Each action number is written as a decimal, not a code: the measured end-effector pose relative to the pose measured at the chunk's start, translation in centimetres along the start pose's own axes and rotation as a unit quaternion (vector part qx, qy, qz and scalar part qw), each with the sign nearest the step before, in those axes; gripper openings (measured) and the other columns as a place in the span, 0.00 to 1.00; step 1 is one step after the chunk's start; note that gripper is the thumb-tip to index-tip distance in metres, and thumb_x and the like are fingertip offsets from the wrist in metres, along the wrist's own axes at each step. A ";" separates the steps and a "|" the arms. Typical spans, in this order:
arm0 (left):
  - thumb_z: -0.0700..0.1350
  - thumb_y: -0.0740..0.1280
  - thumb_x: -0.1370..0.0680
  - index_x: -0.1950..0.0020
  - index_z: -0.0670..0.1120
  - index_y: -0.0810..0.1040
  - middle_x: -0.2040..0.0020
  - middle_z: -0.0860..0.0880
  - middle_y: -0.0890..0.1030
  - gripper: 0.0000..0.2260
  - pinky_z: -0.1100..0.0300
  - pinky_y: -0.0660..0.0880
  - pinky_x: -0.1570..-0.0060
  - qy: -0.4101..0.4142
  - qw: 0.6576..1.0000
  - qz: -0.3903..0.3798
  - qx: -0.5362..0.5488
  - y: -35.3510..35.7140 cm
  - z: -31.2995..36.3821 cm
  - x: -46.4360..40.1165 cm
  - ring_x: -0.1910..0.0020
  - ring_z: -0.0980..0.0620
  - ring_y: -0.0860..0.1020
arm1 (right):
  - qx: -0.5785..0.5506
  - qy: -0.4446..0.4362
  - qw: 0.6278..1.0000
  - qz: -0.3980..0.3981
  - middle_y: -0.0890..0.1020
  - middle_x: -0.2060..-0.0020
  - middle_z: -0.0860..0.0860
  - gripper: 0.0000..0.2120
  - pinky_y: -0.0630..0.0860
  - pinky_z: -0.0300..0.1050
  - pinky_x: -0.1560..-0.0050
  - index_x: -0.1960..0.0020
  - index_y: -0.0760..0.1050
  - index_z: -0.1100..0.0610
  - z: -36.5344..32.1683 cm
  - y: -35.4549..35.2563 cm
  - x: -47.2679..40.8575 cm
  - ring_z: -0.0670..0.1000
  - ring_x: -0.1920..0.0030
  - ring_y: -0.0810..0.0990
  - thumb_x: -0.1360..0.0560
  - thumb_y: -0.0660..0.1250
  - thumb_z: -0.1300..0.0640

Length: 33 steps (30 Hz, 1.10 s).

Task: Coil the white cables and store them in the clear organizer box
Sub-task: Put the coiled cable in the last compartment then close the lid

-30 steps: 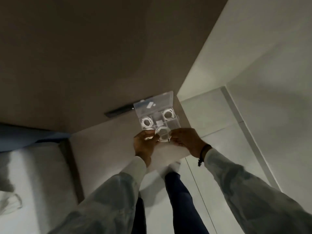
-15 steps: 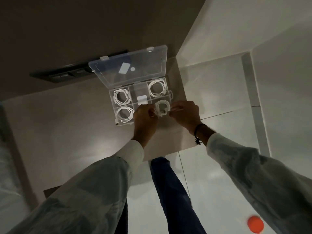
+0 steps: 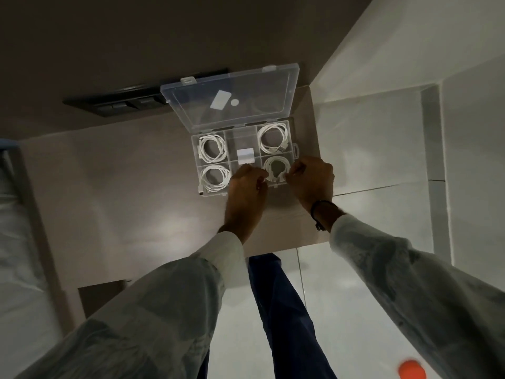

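Three coils already lay in the organizer box (image 3: 295,149); both hands, left hand (image 3: 247,181) and right hand (image 3: 311,179), pinched the fourth cable (image 3: 277,168) into its front right compartment.

You have one view only, from the camera on your head; it looks steeply down and forward over your own sleeves, so both forearms run up from the bottom corners to meet near the middle; the wide lens bends the wall and floor edges toward the corners; your left hand (image 3: 247,184) and right hand (image 3: 311,177) sit close to centre, at arm's length from the lens; just beyond your fingertips lies the clear organizer box (image 3: 293,149), its lid tipped open away from you; below your fingers the frame takes in your legs and the pale floor; no second view shares this scene
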<state>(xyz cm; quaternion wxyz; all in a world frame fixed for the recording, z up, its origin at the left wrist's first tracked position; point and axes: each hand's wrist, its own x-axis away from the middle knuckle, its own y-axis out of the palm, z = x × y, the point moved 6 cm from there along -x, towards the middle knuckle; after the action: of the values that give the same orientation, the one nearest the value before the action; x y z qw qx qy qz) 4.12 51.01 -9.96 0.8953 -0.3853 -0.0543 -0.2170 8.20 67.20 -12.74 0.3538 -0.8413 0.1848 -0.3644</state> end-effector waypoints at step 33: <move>0.41 0.66 0.22 0.30 0.44 0.75 0.30 0.42 0.71 0.20 0.49 0.72 0.43 0.007 0.940 -0.103 -0.325 -4.8 -6.6 4.0 0.38 0.42 0.72 | -0.008 -0.218 0.963 0.160 0.81 0.36 0.55 0.25 0.76 0.48 0.36 0.31 0.75 0.59 -12.5 -8.9 -0.8 0.56 0.36 0.79 0.26 0.69 0.52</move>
<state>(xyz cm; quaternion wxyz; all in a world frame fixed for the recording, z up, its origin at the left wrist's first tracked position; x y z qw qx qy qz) 5.17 42.03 -10.28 0.6943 -0.6462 -0.0140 -0.3166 -1.19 67.98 -0.57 0.4327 -0.8625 0.2385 -0.1093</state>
